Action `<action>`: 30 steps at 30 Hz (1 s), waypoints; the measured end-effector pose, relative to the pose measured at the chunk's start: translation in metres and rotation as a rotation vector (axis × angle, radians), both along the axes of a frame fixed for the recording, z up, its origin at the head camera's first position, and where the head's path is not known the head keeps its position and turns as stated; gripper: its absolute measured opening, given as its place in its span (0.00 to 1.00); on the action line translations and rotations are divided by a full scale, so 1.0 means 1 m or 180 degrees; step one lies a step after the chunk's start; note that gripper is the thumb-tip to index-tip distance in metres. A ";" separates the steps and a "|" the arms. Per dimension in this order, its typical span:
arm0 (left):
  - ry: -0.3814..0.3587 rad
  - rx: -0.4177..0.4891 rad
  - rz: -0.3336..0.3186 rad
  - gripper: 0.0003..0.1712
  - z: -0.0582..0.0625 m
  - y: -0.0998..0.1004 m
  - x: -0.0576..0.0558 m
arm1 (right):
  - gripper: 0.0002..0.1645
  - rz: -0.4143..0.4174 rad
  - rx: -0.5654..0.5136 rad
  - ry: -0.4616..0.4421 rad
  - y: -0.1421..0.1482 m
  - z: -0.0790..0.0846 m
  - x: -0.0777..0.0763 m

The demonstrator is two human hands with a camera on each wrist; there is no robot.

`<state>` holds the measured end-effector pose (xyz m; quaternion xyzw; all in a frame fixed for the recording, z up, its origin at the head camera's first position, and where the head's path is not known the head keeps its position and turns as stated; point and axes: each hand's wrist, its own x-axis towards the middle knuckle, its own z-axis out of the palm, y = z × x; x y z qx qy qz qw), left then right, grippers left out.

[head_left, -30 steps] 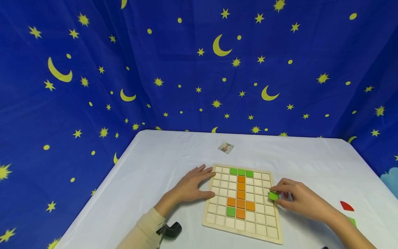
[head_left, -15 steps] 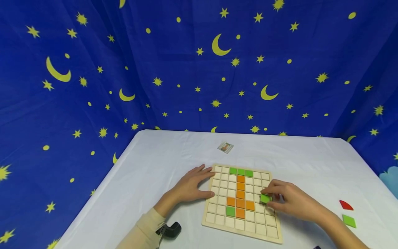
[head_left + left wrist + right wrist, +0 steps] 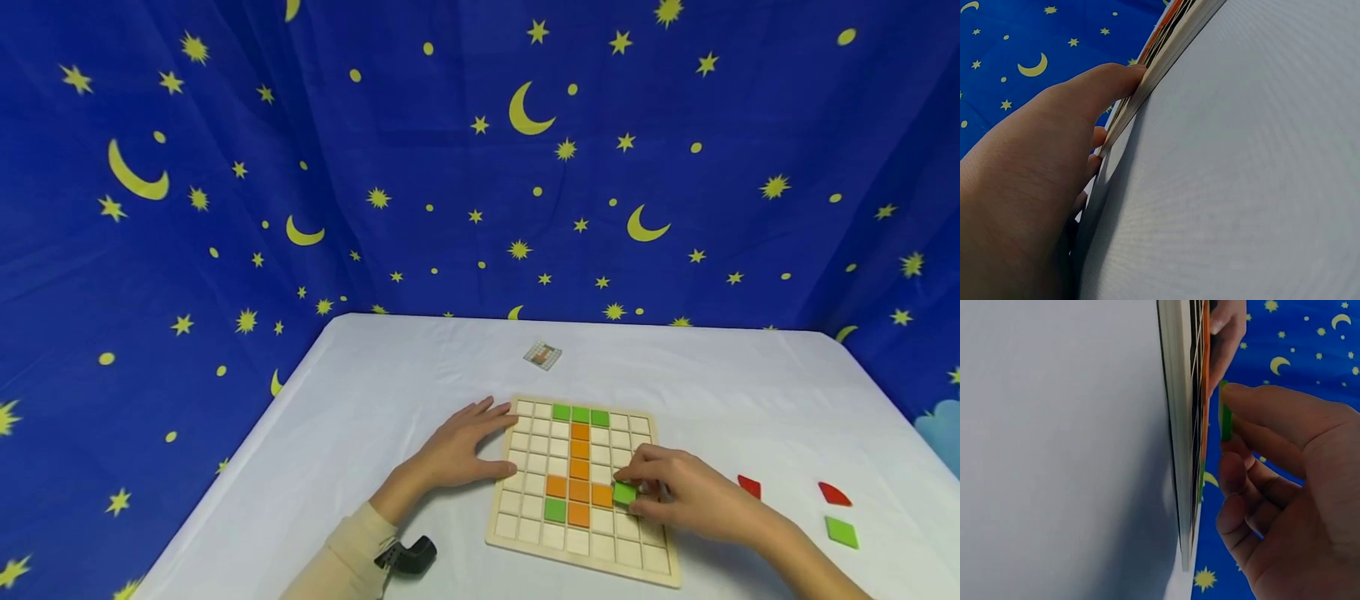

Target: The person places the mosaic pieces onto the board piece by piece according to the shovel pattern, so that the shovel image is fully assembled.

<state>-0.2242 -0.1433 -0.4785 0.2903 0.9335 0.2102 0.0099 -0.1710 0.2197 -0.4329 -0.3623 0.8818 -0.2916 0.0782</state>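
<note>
My right hand [image 3: 690, 492] pinches a green square tile [image 3: 624, 493] between thumb and fingers. In the right wrist view the tile [image 3: 1226, 412] is held on edge above the board, with a gap beneath it. From the head it appears just right of an orange tile [image 3: 602, 496]. The wooden grid board [image 3: 585, 568] bears a cross of orange tiles [image 3: 579, 470], three green tiles [image 3: 581, 414] in its far row and another green tile [image 3: 555, 510] lower left. My left hand [image 3: 461, 450] has fingers spread, with thumb and fingertips touching the board's left edge.
Behind the board lies a small printed card [image 3: 542, 356]. To the right are a red quarter-round piece [image 3: 834, 493], a green square tile [image 3: 842, 532] and another red piece [image 3: 750, 487], partly behind my right arm. A starry blue curtain [image 3: 450, 125] encloses the white table [image 3: 390, 358].
My right hand has carried the green tile leftward over the board, from its right edge toward the orange tiles. The red and green pieces at right have come out from behind the arm. My left hand stays put.
</note>
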 end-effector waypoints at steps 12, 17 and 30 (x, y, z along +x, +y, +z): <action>0.0011 -0.0024 -0.0023 0.46 0.000 0.001 -0.001 | 0.16 0.0230 -0.0065 0.0124 -0.015 -0.007 0.009; -0.0006 -0.0025 -0.0021 0.46 0.002 0.000 0.000 | 0.15 0.0285 -0.0067 0.0171 -0.021 -0.008 0.013; -0.0031 0.0007 -0.0016 0.46 0.002 0.000 0.000 | 0.17 0.0266 0.0118 0.0314 -0.025 -0.011 0.015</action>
